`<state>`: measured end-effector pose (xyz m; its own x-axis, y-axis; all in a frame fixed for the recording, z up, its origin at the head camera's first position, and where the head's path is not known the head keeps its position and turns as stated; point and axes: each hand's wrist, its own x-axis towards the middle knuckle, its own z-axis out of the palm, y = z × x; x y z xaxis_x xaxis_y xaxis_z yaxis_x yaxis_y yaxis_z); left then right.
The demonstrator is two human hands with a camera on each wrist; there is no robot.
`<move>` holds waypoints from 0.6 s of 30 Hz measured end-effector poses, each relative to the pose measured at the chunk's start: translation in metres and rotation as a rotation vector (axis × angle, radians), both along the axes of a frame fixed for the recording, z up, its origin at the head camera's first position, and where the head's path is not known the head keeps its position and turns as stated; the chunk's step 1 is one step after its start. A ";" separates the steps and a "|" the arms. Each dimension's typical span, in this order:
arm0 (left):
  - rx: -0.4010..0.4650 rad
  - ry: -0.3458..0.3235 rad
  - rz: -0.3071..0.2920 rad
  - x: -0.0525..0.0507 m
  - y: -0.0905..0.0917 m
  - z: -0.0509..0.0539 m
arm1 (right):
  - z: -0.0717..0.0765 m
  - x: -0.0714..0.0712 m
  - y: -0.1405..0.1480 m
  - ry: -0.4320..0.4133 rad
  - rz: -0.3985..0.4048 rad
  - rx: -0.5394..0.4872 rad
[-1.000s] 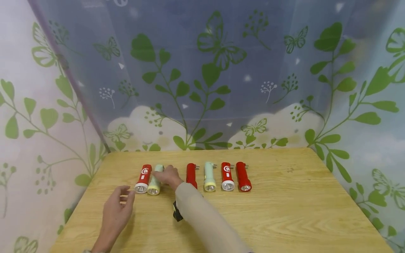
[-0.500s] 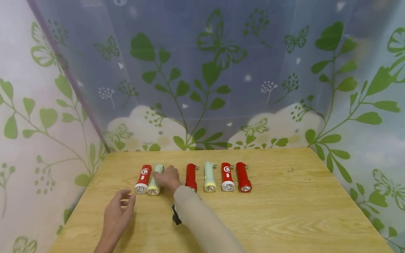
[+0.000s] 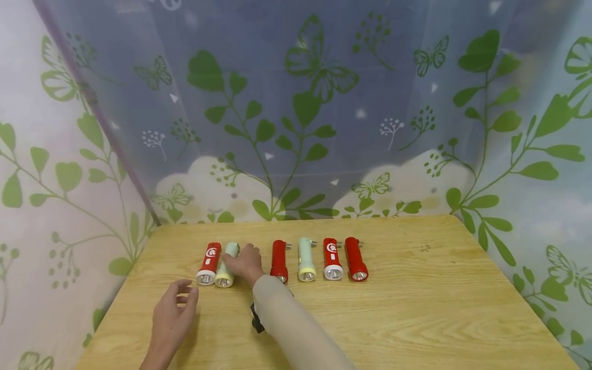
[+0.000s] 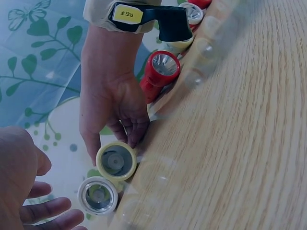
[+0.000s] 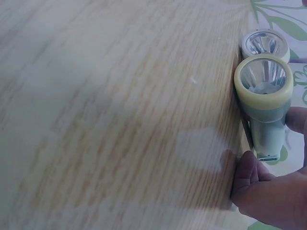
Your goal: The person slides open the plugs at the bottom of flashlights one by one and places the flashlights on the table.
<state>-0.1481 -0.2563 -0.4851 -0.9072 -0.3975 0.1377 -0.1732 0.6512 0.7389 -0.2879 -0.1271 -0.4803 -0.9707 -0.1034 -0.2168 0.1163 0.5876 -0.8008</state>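
Six-odd flashlights, several in all, lie in a row on the wooden table. My right hand holds a pale green flashlight with a yellow rim, thumb on one side and curled fingers on the other, as the right wrist view shows at the flashlight's body. Touching or nearly touching it on the left lies a red flashlight with a white rim and white print. My left hand hovers in front of that red one, fingers loosely bent, holding nothing.
Right of my hand lie a plain red flashlight, a second pale green one, a white-rimmed red one and another plain red one. Patterned curtains stand behind and beside the wooden table.
My left hand has drawn slightly back towards me. The right hand stays at the pale green flashlight, its forearm shifted a little left. The flashlights hold their places.
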 end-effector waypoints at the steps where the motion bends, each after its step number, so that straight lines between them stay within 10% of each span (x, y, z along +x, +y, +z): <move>1: -0.001 0.003 0.000 0.000 0.000 -0.001 | 0.000 0.000 0.000 -0.001 0.001 -0.002; 18: 0.000 0.026 -0.026 -0.002 0.006 -0.007 | -0.003 -0.002 -0.001 -0.024 0.006 -0.011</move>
